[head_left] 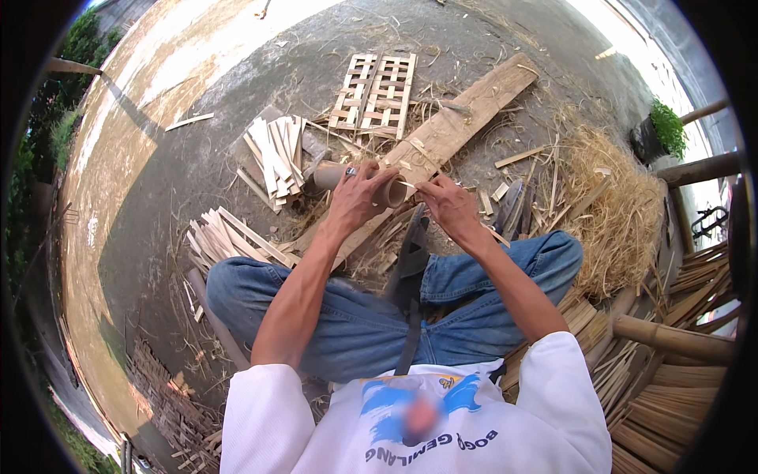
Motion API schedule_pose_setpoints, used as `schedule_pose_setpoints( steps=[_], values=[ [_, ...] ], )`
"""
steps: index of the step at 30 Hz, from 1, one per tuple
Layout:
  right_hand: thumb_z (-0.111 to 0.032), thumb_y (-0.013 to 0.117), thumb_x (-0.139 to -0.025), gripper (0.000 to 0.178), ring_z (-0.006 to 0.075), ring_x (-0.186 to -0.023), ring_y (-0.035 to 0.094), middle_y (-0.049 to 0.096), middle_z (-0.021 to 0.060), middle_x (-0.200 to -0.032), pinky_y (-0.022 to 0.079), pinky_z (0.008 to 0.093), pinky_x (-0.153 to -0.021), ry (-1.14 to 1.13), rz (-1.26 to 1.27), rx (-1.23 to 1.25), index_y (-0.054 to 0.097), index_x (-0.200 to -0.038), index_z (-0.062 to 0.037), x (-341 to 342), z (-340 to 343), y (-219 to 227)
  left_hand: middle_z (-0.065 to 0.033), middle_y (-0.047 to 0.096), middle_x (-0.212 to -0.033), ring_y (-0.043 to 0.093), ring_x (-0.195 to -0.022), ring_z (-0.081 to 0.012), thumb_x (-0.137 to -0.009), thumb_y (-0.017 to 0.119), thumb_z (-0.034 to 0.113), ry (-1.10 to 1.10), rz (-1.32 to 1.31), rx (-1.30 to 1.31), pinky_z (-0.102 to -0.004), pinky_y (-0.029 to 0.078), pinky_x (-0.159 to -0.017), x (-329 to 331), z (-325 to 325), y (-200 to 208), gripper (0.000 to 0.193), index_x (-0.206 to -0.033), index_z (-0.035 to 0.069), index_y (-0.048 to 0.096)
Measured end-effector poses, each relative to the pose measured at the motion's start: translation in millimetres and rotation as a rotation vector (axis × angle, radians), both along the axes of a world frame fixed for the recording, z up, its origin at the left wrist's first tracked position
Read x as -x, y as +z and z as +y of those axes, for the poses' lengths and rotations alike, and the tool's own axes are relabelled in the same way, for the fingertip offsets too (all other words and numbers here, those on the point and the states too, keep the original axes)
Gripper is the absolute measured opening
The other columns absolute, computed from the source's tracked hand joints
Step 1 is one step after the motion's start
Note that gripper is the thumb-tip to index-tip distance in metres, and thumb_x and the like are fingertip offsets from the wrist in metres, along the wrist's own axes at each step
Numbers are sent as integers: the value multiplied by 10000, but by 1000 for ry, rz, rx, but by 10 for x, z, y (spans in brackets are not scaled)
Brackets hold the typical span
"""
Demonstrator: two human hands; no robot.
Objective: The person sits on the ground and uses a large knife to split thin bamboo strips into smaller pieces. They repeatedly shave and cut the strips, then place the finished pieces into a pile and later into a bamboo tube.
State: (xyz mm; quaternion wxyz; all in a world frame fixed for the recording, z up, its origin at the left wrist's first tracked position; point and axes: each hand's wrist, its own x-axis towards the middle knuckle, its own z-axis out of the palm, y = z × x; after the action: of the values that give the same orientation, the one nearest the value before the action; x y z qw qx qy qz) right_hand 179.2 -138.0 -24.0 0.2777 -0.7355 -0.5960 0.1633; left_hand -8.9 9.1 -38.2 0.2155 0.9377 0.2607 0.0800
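My left hand point(357, 197) is wrapped over a short bamboo tube point(325, 175), whose round hollow end point(391, 192) faces right. A ring is on one of its fingers. My right hand point(452, 207) is closed in a pinch on a thin pale bamboo strip point(408, 185), which reaches across to the tube's end. Whether the strip touches the tube, I cannot tell. Beneath and beyond the hands a long wooden plank point(466, 118) lies slantwise on the ground.
Bundles of split bamboo slats point(276, 154) lie left of the tube, more slats point(229, 237) near my left knee. A woven slat panel point(373, 95) lies ahead. Fine shavings point(612, 213) are heaped at the right, near bamboo poles point(671, 338). A dark strap point(410, 261) lies between my crossed legs.
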Motion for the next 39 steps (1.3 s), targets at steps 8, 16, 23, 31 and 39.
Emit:
schedule_pose_setpoints(
  steps=[8, 16, 23, 31, 39],
  values=[
    [-133, 666, -927, 214, 366, -861, 669, 697, 142, -1013, 531, 426, -751, 97, 237, 59, 737, -1119, -70, 72, 49, -156, -38, 531, -1370, 547, -1249, -283, -718, 816, 164, -44, 1, -93, -472, 432, -1052, 50, 19, -89, 802, -1451, 298, 519],
    [-88, 608, -965, 215, 351, -615, 571, 694, 216, -831, 508, 395, -648, -22, 473, -15, 732, -1130, -28, 195, -1, -212, -39, 543, -1358, 538, -1263, -283, -729, 801, 143, -61, -15, -69, -487, 407, -1077, 41, 6, -101, 786, -1447, 296, 523],
    [-155, 611, -973, 233, 343, -626, 582, 708, 215, -907, 517, 390, -635, 53, 100, 125, 714, -1139, -28, 157, 20, -188, -46, 534, -1366, 513, -1311, -280, -741, 798, 135, -84, -15, -87, -501, 271, -1220, 19, -7, -79, 759, -1431, 302, 532],
    [-163, 633, -937, 189, 448, -825, 665, 686, 257, -901, 519, 494, -732, 98, 585, 87, 640, -1017, 8, 205, 50, -351, -44, 531, -1373, 495, -1335, -286, -735, 804, 116, -96, -71, -157, -508, 209, -1258, -8, -20, -67, 772, -1430, 305, 528],
    [-126, 651, -937, 167, 417, -800, 679, 693, 218, -887, 529, 477, -703, -86, -89, 111, 672, -1065, -21, 285, -57, -67, -29, 528, -1387, 472, -1360, -263, -719, 823, 127, -99, -28, -188, -519, 187, -1265, -8, 12, -127, 796, -1429, 331, 528]
  ],
)
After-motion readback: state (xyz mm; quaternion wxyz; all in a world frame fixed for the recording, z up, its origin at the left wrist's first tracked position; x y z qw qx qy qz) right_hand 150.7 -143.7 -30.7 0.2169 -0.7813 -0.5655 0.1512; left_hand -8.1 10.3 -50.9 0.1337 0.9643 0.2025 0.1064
